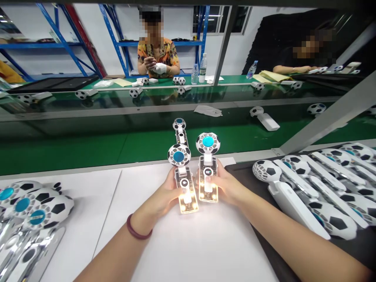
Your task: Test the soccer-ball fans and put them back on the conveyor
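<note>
In my left hand (169,196) is a handheld fan (179,156) with a football-patterned head, a blue hub and a clear body with lit warm lamps. My right hand (225,182) grips a second fan (208,143) of the same kind, its lamps lit and its small round display reading about 100. Both fans stand tilted side by side, faces toward me, above the white work surface (205,243). My thumbs rest on the fronts of the bodies; the fingers behind are partly hidden. Just beyond the left one, a third fan (179,124) lies on the green conveyor belt.
Several fans (44,207) lie in a pile at the left. More fans (296,196) fill a black tray at the right. A white glove (208,111) and another fan (266,118) lie on the belt. Across it sit two co-workers. A metal post (329,109) slants at the right.
</note>
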`<state>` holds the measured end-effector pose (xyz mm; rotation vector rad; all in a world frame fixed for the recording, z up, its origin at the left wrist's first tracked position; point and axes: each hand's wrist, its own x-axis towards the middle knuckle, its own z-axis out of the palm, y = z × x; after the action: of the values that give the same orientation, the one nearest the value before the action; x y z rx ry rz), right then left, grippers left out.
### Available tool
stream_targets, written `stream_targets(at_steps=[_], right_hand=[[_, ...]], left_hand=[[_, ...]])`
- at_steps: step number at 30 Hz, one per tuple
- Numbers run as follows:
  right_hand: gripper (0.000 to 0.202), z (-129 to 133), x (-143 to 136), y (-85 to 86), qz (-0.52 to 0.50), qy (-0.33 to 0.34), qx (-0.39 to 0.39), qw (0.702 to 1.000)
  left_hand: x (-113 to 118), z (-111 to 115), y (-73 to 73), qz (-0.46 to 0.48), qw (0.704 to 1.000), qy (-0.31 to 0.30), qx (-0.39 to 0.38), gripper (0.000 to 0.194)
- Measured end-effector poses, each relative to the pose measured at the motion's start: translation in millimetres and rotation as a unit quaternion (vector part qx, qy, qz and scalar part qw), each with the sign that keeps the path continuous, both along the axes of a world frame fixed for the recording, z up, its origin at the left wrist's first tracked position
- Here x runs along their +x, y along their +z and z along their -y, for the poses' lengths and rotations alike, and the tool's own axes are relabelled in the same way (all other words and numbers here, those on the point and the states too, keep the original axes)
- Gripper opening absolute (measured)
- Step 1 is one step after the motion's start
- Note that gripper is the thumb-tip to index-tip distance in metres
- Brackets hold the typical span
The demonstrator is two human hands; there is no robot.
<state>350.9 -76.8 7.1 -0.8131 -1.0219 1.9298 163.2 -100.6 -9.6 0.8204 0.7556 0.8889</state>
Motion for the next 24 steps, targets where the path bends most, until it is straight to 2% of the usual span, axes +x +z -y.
stream_targets(at_steps=[14,24], right_hand=[[0.055,-0.2,1.7,-5.1,0.018,0.004,0.025,1.0],[0.052,-0.1,1.8,-7.1,0.009,-0.002,0.024,1.0]], left_hand=[[-0.7,-0.6,1.2,-0.009,1.0,-0.019,-0.007,0.063],[-0.3,-2.1,1.9,-0.001,1.0,-0.019,-0.02,0.066]])
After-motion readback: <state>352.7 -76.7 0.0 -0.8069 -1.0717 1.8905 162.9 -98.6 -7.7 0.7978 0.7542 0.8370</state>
